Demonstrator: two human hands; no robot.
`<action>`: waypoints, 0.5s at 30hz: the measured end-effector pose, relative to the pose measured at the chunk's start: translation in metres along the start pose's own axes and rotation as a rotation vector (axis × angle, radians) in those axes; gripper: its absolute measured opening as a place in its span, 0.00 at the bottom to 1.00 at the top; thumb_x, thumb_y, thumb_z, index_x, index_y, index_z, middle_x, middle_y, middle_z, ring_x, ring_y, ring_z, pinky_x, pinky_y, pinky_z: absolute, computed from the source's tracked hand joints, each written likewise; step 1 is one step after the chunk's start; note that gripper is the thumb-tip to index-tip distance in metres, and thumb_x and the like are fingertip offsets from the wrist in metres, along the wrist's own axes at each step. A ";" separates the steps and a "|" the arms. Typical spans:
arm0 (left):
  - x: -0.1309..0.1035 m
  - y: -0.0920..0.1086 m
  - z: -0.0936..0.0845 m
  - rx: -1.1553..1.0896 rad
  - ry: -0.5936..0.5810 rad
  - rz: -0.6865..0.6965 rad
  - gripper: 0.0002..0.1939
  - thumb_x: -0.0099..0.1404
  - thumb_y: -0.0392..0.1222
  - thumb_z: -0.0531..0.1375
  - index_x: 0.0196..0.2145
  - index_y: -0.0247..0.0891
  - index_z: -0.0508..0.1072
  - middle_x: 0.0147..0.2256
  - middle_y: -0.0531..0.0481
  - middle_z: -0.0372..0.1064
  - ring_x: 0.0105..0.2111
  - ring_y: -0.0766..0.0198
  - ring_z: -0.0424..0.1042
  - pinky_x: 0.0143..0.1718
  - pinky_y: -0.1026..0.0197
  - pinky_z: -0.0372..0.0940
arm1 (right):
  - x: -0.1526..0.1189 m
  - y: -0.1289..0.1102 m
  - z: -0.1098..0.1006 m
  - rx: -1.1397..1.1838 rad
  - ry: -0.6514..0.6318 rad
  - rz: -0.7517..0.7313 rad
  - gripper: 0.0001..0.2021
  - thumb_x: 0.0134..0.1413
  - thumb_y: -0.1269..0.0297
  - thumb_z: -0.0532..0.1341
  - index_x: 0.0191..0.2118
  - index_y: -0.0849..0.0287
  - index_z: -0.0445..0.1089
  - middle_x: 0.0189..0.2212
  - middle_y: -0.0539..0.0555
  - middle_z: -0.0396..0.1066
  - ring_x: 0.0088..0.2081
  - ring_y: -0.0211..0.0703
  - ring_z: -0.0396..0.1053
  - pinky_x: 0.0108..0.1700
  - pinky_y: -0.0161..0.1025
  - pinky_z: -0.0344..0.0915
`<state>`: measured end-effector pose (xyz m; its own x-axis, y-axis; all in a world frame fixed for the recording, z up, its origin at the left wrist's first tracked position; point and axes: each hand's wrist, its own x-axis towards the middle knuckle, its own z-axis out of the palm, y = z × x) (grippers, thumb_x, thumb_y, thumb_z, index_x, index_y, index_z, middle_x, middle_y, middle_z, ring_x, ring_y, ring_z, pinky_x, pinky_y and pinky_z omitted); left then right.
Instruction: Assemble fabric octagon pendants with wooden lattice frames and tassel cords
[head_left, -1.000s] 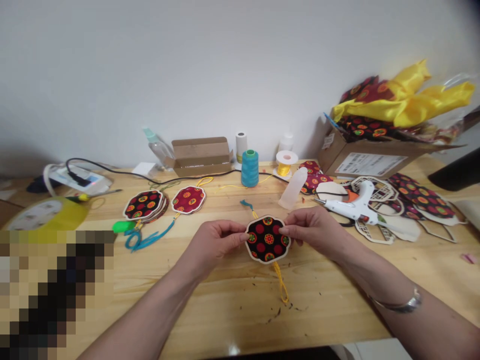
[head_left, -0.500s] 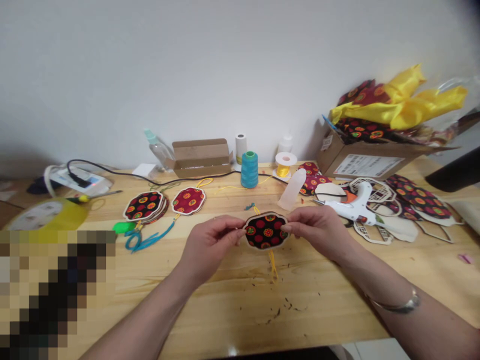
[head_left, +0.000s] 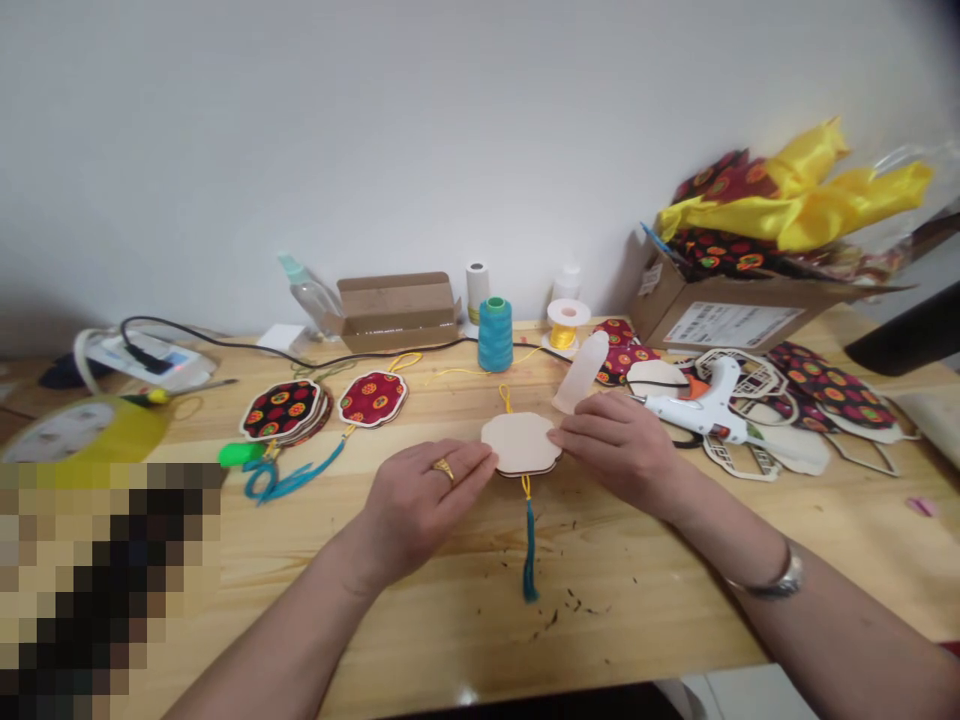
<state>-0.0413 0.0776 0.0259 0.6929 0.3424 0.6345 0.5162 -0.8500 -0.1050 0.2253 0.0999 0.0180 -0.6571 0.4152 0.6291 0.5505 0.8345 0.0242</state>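
A scallop-edged ornament (head_left: pixel 520 443) lies at the middle of the table, its plain pale wooden side up. A yellow loop (head_left: pixel 505 398) comes out at its far edge. From the near edge hangs a teal tassel (head_left: pixel 529 550), stretched towards me. My left hand (head_left: pixel 427 495) has its fingertips closed on the ornament's left edge. On the right edge, the fingers of my right hand (head_left: pixel 619 445) pinch it. Just behind my right hand stands a frosted translucent, finger-shaped piece (head_left: pixel 583 372).
Finished-looking fabric ornaments (head_left: pixel 283 410) are stacked at left, beside a red one (head_left: pixel 373 398). A white glue gun (head_left: pixel 705 405) rests at right among wooden frames (head_left: pixel 739 455). Behind are a teal thread cone (head_left: pixel 495 335), a yellow cord spool (head_left: pixel 568 325) and a fabric-filled cardboard box (head_left: pixel 720 310).
The ornament has been turned over: its black patterned fabric faced me before, and the plain wooden side shows now. The teal tassel now lies on the near side.
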 end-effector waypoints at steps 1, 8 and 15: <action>0.000 0.001 0.001 0.012 -0.011 0.016 0.13 0.63 0.28 0.56 0.44 0.34 0.72 0.38 0.45 0.76 0.36 0.61 0.75 0.34 0.59 0.72 | 0.001 -0.001 0.000 -0.017 -0.023 -0.014 0.08 0.57 0.74 0.58 0.41 0.60 0.72 0.32 0.53 0.76 0.36 0.42 0.66 0.34 0.41 0.60; 0.009 0.006 -0.002 0.064 -0.128 0.101 0.09 0.65 0.28 0.52 0.35 0.32 0.73 0.32 0.45 0.75 0.32 0.61 0.73 0.28 0.60 0.66 | 0.009 -0.007 -0.005 -0.077 -0.235 -0.098 0.10 0.62 0.74 0.53 0.36 0.61 0.72 0.27 0.53 0.73 0.35 0.41 0.63 0.33 0.40 0.56; 0.011 0.009 -0.003 0.052 -0.192 0.128 0.11 0.66 0.28 0.51 0.31 0.33 0.72 0.29 0.47 0.73 0.30 0.63 0.70 0.31 0.59 0.66 | 0.011 -0.012 -0.009 -0.099 -0.314 -0.175 0.10 0.61 0.75 0.54 0.33 0.63 0.71 0.29 0.54 0.71 0.34 0.42 0.60 0.33 0.40 0.53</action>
<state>-0.0304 0.0727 0.0342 0.8348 0.3070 0.4570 0.4396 -0.8714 -0.2179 0.2158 0.0910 0.0319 -0.8633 0.3729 0.3402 0.4527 0.8701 0.1950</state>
